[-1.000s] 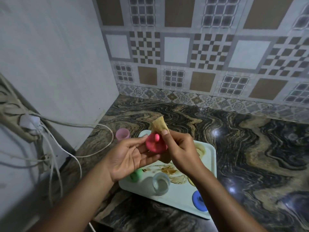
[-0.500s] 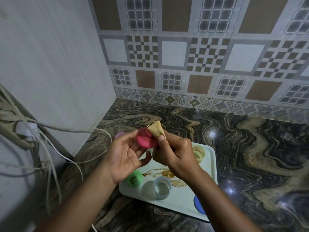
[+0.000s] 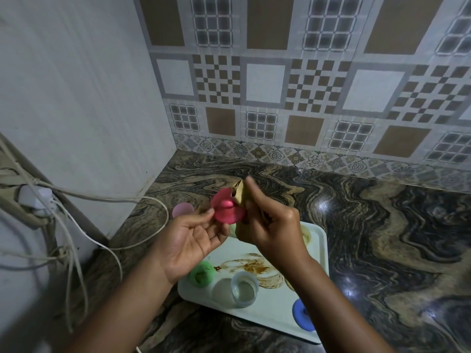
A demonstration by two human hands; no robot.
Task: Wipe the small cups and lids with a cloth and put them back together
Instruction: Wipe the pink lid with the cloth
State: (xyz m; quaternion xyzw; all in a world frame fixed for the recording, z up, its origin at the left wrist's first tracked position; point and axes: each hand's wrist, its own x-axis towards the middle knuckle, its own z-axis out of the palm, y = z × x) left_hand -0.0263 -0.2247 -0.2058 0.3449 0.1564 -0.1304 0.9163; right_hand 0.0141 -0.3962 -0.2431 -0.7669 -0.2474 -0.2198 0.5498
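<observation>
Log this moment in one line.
step: wipe | left hand: pinches red lid | right hand: holds cloth against it | tray: stained

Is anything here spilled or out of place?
Yes. Brown smears streak the white tray, like spilled sauce. A pink cup stands apart on the counter, off the tray.

no writing, label, brand or number can be read anywhere here: not on the red lid (image 3: pixel 224 212), the cloth (image 3: pixel 240 193) or the tray (image 3: pixel 270 312).
</observation>
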